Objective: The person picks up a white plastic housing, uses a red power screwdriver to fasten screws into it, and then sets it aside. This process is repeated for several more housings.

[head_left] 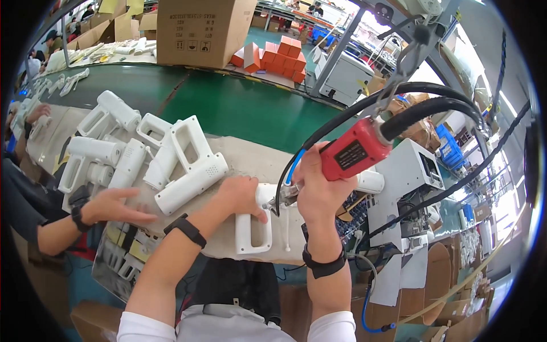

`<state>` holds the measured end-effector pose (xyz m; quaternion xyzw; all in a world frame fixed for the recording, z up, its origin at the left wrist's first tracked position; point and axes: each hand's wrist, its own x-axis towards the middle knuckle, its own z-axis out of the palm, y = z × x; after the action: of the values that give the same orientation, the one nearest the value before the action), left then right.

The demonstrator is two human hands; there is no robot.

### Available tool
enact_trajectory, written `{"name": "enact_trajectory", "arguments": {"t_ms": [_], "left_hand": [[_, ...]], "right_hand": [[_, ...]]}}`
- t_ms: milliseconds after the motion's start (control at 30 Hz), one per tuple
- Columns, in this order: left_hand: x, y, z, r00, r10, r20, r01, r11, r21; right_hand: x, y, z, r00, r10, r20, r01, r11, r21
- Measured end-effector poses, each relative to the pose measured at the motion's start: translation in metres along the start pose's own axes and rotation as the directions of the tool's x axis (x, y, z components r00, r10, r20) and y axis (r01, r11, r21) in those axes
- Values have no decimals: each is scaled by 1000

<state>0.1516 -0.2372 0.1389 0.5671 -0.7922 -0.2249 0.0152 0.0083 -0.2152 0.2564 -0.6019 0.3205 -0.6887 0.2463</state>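
Note:
My left hand [244,196] is closed over a white plastic appliance housing [244,235] with a loop handle, which lies on the bench with the handle toward me. In my right hand [322,191] I grip a red power screwdriver [347,153], tilted, its metal front end pointing down and left at the housing beside my left fingers. Whether the bit touches it, I cannot tell. A black hose and a thin black cable run from the tool. Left of my left hand lies another white housing [196,176], handle pointing away.
Several more white housings [117,111] are piled to the left. A co-worker's open hand [119,208] reaches in beside them. Beyond the bench runs a green conveyor [245,105], with a large carton [205,34] and orange boxes [282,60] behind. A white machine [407,171] stands right.

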Motion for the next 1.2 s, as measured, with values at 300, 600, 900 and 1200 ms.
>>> {"name": "enact_trajectory", "arguments": {"t_ms": [300, 600, 900, 1200], "left_hand": [[-17, 4, 1, 989, 52, -137, -50, 999, 18], [-43, -40, 52, 954, -206, -217, -27, 663, -748], [-52, -24, 37, 955, -266, -136, 56, 606, -794], [-43, -35, 56, 944, -282, -172, 11, 549, -836]], "right_hand": [[-26, 42, 13, 979, 196, 61, -195, 981, -20], [13, -40, 30, 992, 124, 31, -128, 960, 251], [8, 36, 69, 989, 143, 24, -145, 976, 160], [-1, 59, 89, 968, 246, 57, -252, 955, 159]]}}
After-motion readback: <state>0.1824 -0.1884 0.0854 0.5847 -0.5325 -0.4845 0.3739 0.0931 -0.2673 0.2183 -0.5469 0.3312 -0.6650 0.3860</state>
